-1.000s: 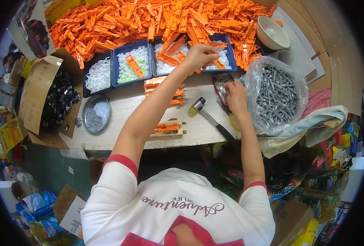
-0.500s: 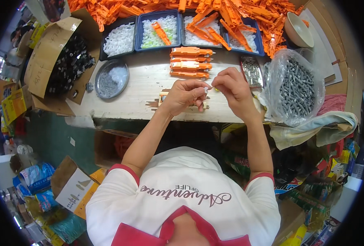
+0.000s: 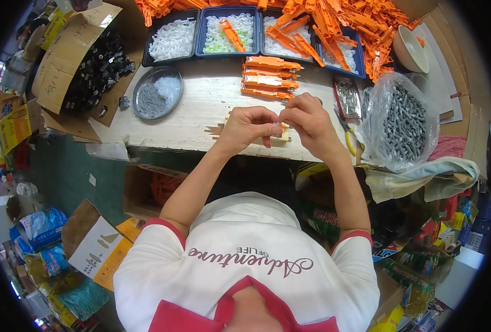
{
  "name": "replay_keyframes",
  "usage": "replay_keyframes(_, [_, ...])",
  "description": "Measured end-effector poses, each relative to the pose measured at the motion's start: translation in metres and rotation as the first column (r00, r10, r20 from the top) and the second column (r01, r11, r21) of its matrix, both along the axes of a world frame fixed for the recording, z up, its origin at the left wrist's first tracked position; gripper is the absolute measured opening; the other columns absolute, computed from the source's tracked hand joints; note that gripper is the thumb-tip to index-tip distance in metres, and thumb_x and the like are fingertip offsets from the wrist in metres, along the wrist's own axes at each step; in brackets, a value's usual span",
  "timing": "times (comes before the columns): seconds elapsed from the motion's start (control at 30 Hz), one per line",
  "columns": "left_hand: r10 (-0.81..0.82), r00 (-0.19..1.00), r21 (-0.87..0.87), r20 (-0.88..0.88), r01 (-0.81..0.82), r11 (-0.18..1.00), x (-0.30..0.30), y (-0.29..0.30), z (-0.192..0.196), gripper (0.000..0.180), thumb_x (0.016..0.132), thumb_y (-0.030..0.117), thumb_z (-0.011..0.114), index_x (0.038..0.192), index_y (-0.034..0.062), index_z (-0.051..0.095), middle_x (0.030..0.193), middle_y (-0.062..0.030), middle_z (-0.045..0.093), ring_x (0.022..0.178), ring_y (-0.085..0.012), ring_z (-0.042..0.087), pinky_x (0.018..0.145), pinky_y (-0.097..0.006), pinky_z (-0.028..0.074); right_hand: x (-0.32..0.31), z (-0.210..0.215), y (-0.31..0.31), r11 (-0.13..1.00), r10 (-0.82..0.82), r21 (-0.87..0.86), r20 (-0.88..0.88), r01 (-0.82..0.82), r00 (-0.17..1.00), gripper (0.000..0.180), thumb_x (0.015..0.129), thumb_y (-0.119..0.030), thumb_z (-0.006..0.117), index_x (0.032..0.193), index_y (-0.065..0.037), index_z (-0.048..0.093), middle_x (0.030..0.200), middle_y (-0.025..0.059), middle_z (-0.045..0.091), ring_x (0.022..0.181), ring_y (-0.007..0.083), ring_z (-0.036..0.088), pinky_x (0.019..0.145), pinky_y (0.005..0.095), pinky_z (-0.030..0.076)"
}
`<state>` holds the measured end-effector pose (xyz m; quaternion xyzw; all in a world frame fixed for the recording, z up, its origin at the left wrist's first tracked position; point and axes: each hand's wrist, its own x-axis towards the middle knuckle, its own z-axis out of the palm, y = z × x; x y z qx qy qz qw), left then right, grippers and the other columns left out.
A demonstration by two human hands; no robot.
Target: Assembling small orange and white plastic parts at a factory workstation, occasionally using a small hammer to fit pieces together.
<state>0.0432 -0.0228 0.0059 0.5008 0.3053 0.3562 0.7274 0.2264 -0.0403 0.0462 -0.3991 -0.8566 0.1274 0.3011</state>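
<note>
Left hand point(image 3: 249, 126) and right hand point(image 3: 306, 119) meet, fingertips pinching one small part point(image 3: 279, 126). Both above bench point(image 3: 201, 119) edge, orange pieces point(image 3: 267, 77) just beyond.

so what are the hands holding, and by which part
Both the left hand and right hand pinch one small piece between their fingertips; it is mostly hidden, so its kind cannot be told.

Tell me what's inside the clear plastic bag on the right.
The clear plastic bag holds a heap of grey metal screws. Whatever lies at the bottom under the heap is hidden.
</note>
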Motion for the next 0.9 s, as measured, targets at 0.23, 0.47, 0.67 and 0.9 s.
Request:
replay_keyframes(0.23, [0.102,0.994,0.037,0.038,-0.104,0.994,0.003,-0.003,-0.007,0.011,0.075,-0.002,0.064,0.086,-0.0031,0.06,0.076,-0.0079,0.062,0.062,-0.0123,0.059,0.055,-0.025,0.052,-0.015,-0.028,-0.007,0.984,-0.118,0.097,-0.267,0.148,0.956,0.021,0.068,0.004,0.058,0.085,-0.006,0.062,0.078,0.007,0.056,0.074,0.0242,0.053,0.065,0.0324,0.039])
replay_keyframes(0.47, [0.182,0.98,-0.008,0.075,-0.182,0.983,0.004,-0.004,-0.01,0.011,0.074,-0.002,0.065,0.081,-0.0011,0.057,0.073,-0.0079,0.06,0.062,-0.0141,0.06,0.055,-0.026,0.053,-0.017,-0.037,-0.013,0.973,-0.17,0.091,-0.324,0.21,0.931,0.022,0.069,0.006,0.063,0.089,-0.003,0.063,0.082,0.0078,0.058,0.075,0.0235,0.054,0.065,0.0303,0.043])
replay_keyframes(0.67, [0.206,0.973,-0.074,0.104,-0.199,0.977,0.003,-0.005,-0.01,0.011,0.074,0.0,0.066,0.079,-0.0006,0.056,0.073,-0.0086,0.059,0.061,-0.014,0.06,0.055,-0.026,0.053,-0.024,-0.035,-0.021,0.957,-0.208,0.129,-0.314,0.258,0.926,0.015,0.069,0.0,0.065,0.082,-0.004,0.06,0.077,0.0064,0.058,0.07,0.0222,0.054,0.064,0.0317,0.038])
replay_keyframes(0.9, [0.193,0.971,-0.15,0.14,-0.172,0.974,-0.008,-0.008,-0.008,0.01,0.08,0.005,0.062,0.086,-0.0021,0.058,0.077,-0.0088,0.06,0.061,-0.0136,0.06,0.059,-0.029,0.054,-0.026,-0.037,-0.02,0.962,-0.207,0.113,-0.284,0.247,0.936,0.017,0.067,0.002,0.067,0.082,-0.004,0.06,0.077,0.0068,0.059,0.071,0.0219,0.054,0.065,0.0308,0.04])
